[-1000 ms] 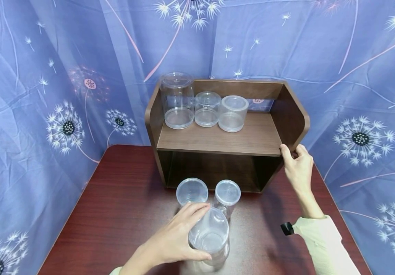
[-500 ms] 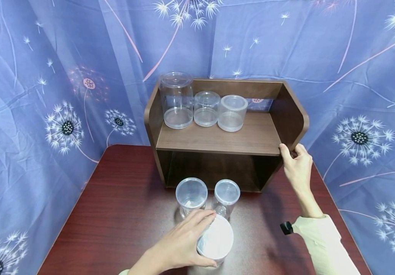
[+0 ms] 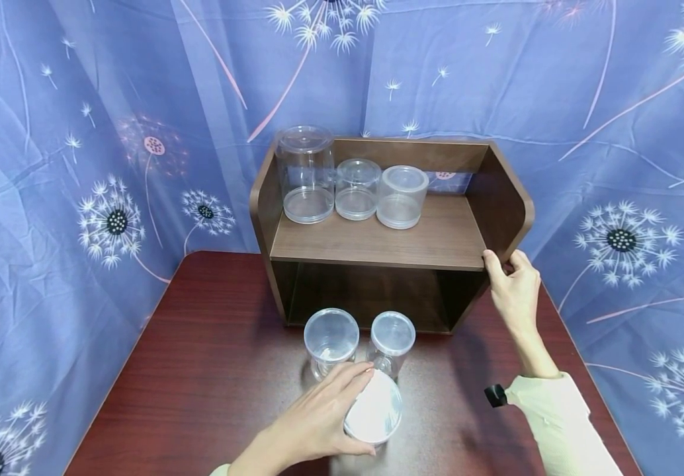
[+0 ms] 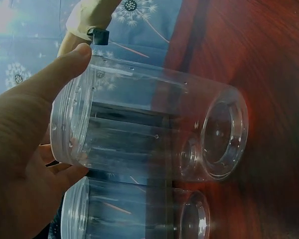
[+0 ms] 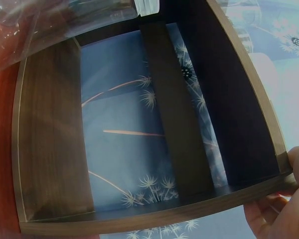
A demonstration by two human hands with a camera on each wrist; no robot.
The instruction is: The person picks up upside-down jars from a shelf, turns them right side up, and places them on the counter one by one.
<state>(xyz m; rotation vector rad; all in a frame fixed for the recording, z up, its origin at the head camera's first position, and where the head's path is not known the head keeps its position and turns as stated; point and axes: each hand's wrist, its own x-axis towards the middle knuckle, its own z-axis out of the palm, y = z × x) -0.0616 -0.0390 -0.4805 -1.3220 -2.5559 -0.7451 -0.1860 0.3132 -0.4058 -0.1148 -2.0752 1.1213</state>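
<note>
My left hand (image 3: 312, 416) grips a clear lidded jar (image 3: 374, 411) at its top, thumb on the near side of the lid and fingers on the far side. In the left wrist view that jar's clear body (image 4: 139, 119) shows at full length, its base close to the dark red table (image 4: 274, 99). Just beyond stand a wider clear jar (image 3: 331, 334) and a narrower one (image 3: 393, 332), both lidded. My right hand (image 3: 517, 291) holds the right side panel of a brown two-tier shelf (image 3: 378, 248), thumb at the upper board's front corner.
On the shelf's upper tier, towards the left, are a tall clear jar (image 3: 307, 172) and two short ones, a middle jar (image 3: 358, 190) and a right-hand jar (image 3: 403, 198). A blue dandelion-print curtain (image 3: 437, 79) surrounds the table's back and sides.
My left hand has shifted slightly right with the jar, whose lid now faces up and catches the light. Over the last half second it barely moves. My right hand stays on the shelf.
</note>
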